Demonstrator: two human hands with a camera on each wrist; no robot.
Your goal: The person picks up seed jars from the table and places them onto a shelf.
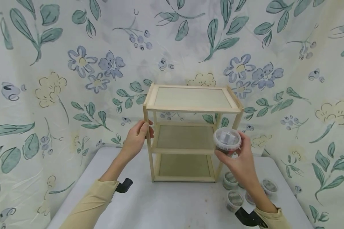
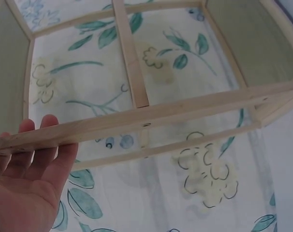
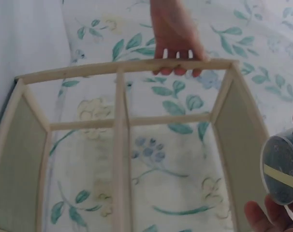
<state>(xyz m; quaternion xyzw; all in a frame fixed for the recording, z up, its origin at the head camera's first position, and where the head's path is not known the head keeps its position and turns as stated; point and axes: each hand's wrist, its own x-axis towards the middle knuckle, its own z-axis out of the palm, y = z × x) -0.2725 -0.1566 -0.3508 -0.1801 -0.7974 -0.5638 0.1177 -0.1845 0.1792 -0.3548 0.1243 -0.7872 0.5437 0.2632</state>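
Note:
A wooden rack with three shelves [image 1: 193,97] stands upright on the table. The left hand [image 1: 137,136] grips its left front post, with fingertips wrapped round the wood in the left wrist view [image 2: 35,179]. In the right hand [image 1: 242,159], a small round clear container [image 1: 227,140] with a lid is pinched near the rack's right front post, at about middle shelf height. The right wrist view shows that container [image 3: 282,169] at the right edge, a pale yellow strip across it, and the left hand [image 3: 175,38] on the far post.
Several similar lidded containers [image 1: 234,199] stand on the white table [image 1: 177,203] to the right of the rack, partly hidden by the right forearm. Behind the table hangs a floral cloth [image 1: 172,41]. The rack's middle shelf [image 1: 186,137] and bottom shelf [image 1: 184,165] show bare panels.

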